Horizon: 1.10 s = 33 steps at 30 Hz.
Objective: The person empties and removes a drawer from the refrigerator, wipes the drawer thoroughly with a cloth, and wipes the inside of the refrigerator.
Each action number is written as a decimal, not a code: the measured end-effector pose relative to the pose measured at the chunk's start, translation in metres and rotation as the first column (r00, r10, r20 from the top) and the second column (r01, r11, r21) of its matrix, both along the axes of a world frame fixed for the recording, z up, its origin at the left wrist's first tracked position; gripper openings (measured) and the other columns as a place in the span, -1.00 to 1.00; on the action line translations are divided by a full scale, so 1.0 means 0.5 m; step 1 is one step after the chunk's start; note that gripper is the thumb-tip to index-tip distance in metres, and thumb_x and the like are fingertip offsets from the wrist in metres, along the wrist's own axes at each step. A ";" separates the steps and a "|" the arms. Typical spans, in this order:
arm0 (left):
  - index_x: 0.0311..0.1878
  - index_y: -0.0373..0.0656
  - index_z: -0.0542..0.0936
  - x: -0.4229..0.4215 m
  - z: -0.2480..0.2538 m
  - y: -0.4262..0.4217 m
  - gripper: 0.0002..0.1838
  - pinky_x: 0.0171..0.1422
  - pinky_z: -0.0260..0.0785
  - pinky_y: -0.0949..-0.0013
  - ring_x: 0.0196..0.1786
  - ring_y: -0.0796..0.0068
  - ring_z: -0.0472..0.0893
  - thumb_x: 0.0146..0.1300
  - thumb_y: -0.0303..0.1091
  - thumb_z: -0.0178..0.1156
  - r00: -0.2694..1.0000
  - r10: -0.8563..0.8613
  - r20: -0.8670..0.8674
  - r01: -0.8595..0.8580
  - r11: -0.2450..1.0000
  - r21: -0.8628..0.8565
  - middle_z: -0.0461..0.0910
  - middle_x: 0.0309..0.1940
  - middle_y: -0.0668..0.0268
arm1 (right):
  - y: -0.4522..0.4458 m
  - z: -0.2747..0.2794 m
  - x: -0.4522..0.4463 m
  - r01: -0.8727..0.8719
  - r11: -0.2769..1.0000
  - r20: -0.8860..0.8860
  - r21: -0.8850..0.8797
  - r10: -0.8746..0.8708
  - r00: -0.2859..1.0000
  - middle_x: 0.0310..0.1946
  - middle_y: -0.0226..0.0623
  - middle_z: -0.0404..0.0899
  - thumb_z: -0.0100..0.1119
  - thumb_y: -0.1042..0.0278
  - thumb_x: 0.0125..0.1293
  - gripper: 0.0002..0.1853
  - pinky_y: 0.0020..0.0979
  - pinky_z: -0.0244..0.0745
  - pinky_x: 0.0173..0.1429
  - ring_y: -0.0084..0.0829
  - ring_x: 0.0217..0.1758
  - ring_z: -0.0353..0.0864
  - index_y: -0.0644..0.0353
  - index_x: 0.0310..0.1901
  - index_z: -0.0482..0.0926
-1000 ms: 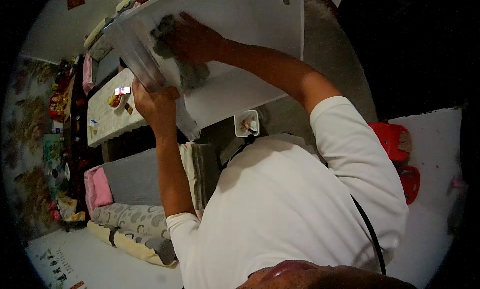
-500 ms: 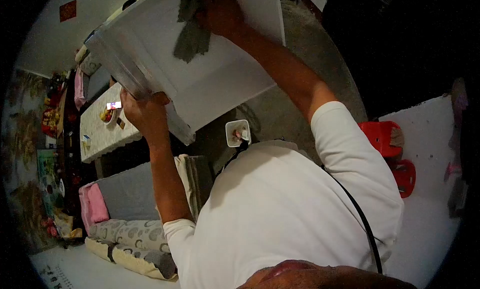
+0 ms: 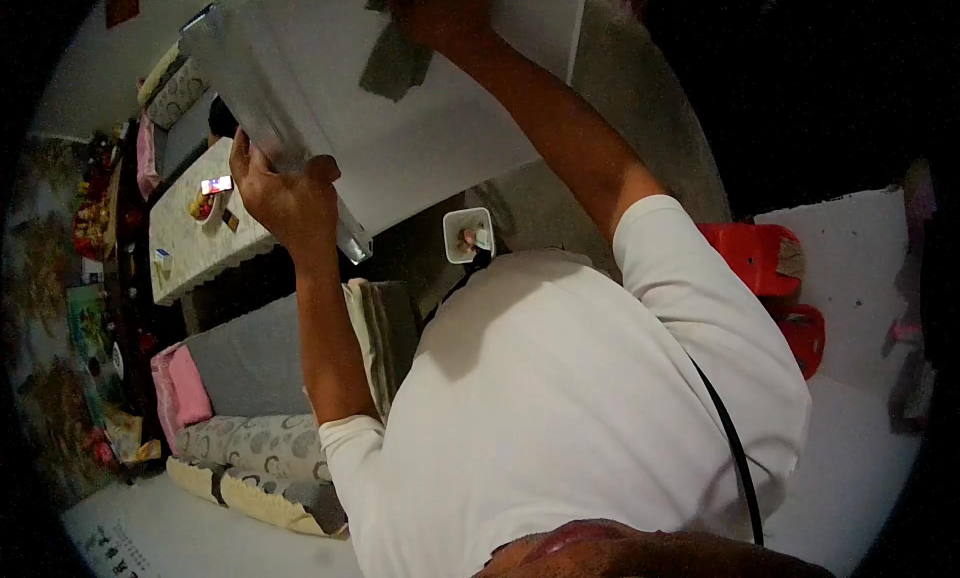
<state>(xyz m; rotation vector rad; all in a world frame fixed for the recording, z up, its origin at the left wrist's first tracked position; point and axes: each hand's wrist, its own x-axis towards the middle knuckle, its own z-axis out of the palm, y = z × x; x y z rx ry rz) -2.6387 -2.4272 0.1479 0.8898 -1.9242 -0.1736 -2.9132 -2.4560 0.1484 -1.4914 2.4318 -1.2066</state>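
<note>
The left hand (image 3: 287, 190) grips the ridged side of the white panel (image 3: 400, 158); on the panel, grey cloth (image 3: 393, 66) lies partly hidden under the right hand (image 3: 440, 16), finger closure unclear. Below the panel stands a bin (image 3: 449, 236).

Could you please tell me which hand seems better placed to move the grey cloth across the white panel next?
Probably the right hand: it has the grey cloth against the white panel, while the left hand grips the panel's edge.

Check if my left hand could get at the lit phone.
Probably not as things stand: your left hand grips the white panel, and the lit phone on the table looks farther off.
</note>
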 end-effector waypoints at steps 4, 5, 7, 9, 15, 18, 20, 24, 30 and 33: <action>-0.24 -0.46 0.60 0.012 -0.020 -0.031 -0.55 0.30 0.38 -0.03 0.15 -0.21 0.55 -0.16 -0.25 0.32 0.994 0.060 0.089 -0.057 0.998 -0.035 0.45 0.20 -0.26 | -0.014 -0.116 0.006 0.079 0.990 -0.295 0.121 -0.040 0.955 0.29 0.33 0.35 0.10 0.06 0.32 -0.24 0.01 0.23 0.44 0.08 0.37 0.38 0.56 0.35 0.25; -0.24 -0.46 0.60 0.017 -0.027 -0.052 -0.55 0.30 0.38 -0.03 0.15 -0.21 0.55 -0.16 -0.25 0.32 0.993 0.071 0.095 -0.069 0.997 -0.023 0.45 0.20 -0.26 | -0.010 -0.144 0.013 0.094 0.980 -0.351 0.173 -0.028 0.936 0.27 0.31 0.37 0.09 0.07 0.33 -0.27 0.03 0.25 0.42 0.08 0.35 0.40 0.56 0.33 0.28; -0.36 -0.41 0.62 0.027 -0.041 -0.073 -0.67 0.27 0.41 -0.02 -0.02 -0.05 0.59 -0.16 -0.32 0.33 0.995 0.024 -0.098 -0.002 0.975 0.220 0.56 0.01 -0.14 | 0.002 -0.202 0.029 0.111 0.954 -0.434 0.278 0.021 0.901 0.23 0.29 0.42 0.07 0.08 0.35 -0.32 0.06 0.30 0.37 0.08 0.30 0.44 0.54 0.30 0.34; -0.47 -0.31 0.63 0.027 -0.022 -0.051 -0.77 -0.03 0.46 0.09 -0.32 0.15 0.60 -0.05 -0.30 0.34 0.997 0.074 -0.034 -0.070 0.992 0.101 0.63 -0.29 0.08 | 0.018 -0.245 0.047 0.113 0.923 -0.485 0.368 0.087 0.870 0.19 0.26 0.47 0.04 0.09 0.37 -0.36 0.10 0.34 0.32 0.09 0.25 0.48 0.53 0.27 0.39; -0.64 -0.19 0.63 0.031 -0.028 -0.052 -0.89 -0.24 0.48 0.24 -0.32 0.35 0.60 -0.13 -0.43 0.38 0.999 0.029 -0.031 -0.033 0.991 -0.133 0.63 -0.53 0.32 | 0.026 -0.243 0.083 0.089 0.853 -0.561 0.515 0.256 0.787 0.03 0.13 0.63 -0.02 0.09 0.43 -0.44 0.16 0.47 0.14 0.08 0.08 0.62 0.49 0.18 0.53; -0.73 -0.25 0.52 0.028 -0.025 -0.053 -0.82 0.28 0.40 0.06 -0.20 0.13 0.60 -0.28 -0.43 0.36 0.986 0.122 0.117 -0.072 0.929 -0.363 0.58 -0.63 0.19 | -0.031 -0.266 0.100 -0.208 0.902 -0.415 0.378 0.366 0.833 -0.07 0.03 0.67 0.02 0.03 0.40 -0.50 0.07 0.49 0.13 0.01 0.02 0.64 0.37 0.04 0.61; -0.70 -0.26 0.55 0.021 -0.022 -0.046 -0.84 0.29 0.39 0.01 -0.21 0.17 0.62 -0.24 -0.42 0.33 0.997 0.046 -0.068 -0.062 0.967 -0.247 0.62 -0.51 0.14 | -0.054 -0.262 0.121 -0.373 0.896 -0.327 0.243 0.438 0.838 -0.13 -0.04 0.69 0.05 -0.01 0.39 -0.54 0.00 0.51 0.13 -0.04 -0.02 0.66 0.29 -0.05 0.66; -0.64 -0.28 0.61 0.055 -0.033 -0.085 -0.87 0.08 0.48 0.00 -0.29 0.21 0.62 -0.19 -0.42 0.31 0.995 0.079 0.056 -0.069 0.984 -0.163 0.65 -0.34 0.10 | -0.064 -0.186 0.188 -0.390 0.667 0.038 0.634 0.477 0.878 0.12 -0.17 0.61 0.17 0.01 0.34 -0.56 -0.05 0.44 0.35 -0.21 0.18 0.60 0.02 0.17 0.59; 0.16 -0.56 0.49 0.056 -0.040 -0.069 -0.32 -0.06 0.64 0.21 -0.01 0.10 0.66 -0.21 -0.75 0.24 0.771 -0.221 -0.598 0.359 0.925 0.121 0.63 -0.01 -0.06 | 0.012 -0.086 0.176 -0.672 0.705 0.134 0.229 0.661 0.739 -0.13 -0.06 0.69 0.08 0.01 0.37 -0.58 -0.03 0.50 0.16 -0.03 -0.03 0.65 0.26 -0.14 0.68; -0.50 -0.26 0.62 0.067 -0.038 -0.066 -0.82 -0.27 0.42 0.15 -0.38 0.24 0.53 -0.30 -0.48 0.27 0.933 -0.120 -0.339 0.149 0.987 0.062 0.57 -0.30 0.24 | -0.033 -0.147 0.234 -0.567 0.726 -0.115 0.390 0.649 0.752 0.08 -0.20 0.64 0.08 0.01 0.39 -0.59 -0.11 0.54 0.24 -0.23 0.14 0.62 0.07 0.10 0.64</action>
